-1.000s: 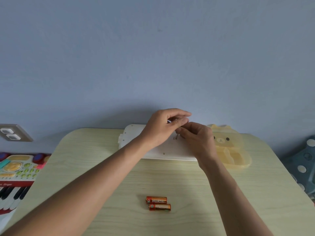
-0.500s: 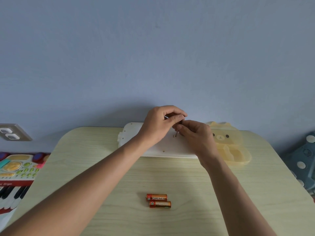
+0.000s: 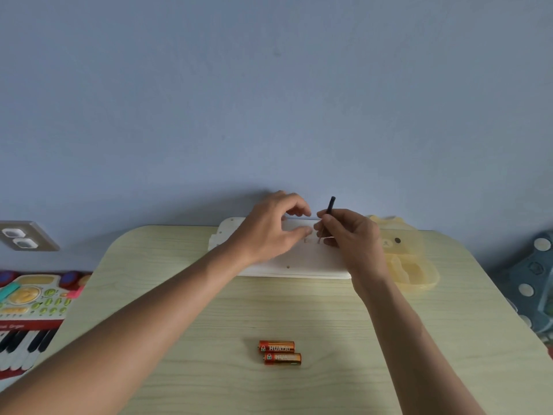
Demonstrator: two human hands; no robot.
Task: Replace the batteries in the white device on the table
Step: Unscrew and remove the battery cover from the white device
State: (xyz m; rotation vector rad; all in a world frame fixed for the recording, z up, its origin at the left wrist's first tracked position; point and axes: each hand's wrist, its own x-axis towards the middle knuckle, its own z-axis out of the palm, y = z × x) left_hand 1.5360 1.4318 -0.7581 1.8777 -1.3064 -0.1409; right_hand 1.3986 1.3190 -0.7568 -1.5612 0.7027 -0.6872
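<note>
Both hands are working over the white device (image 3: 299, 259), which is lying flat at the far edge of the desk (image 3: 179, 310), close to the blue wall (image 3: 269, 100). The right hand (image 3: 350, 238) is pinching a thin black-handled screwdriver (image 3: 330, 206) between curled fingers and thumb, holding it nearly upright, leaning slightly, with its tip pointing down at the device's top surface; whether the tip is touching cannot be told. The left hand (image 3: 269, 229) is hovering or resting over the device just beside it, fingers bent and thumb stretched toward the screwdriver, gripping nothing that can be made out. Two orange batteries (image 3: 279, 352) are lying side by side and touching near the middle of the desk, toward its near edge and well apart from the device. A yellow bear-shaped box (image 3: 410, 265) is sitting just beside the device at the far right corner, partly hidden by the right wrist. Off the left edge of the desk a toy keyboard (image 3: 27, 310) is showing, with a wall socket (image 3: 22, 236) above it.
</note>
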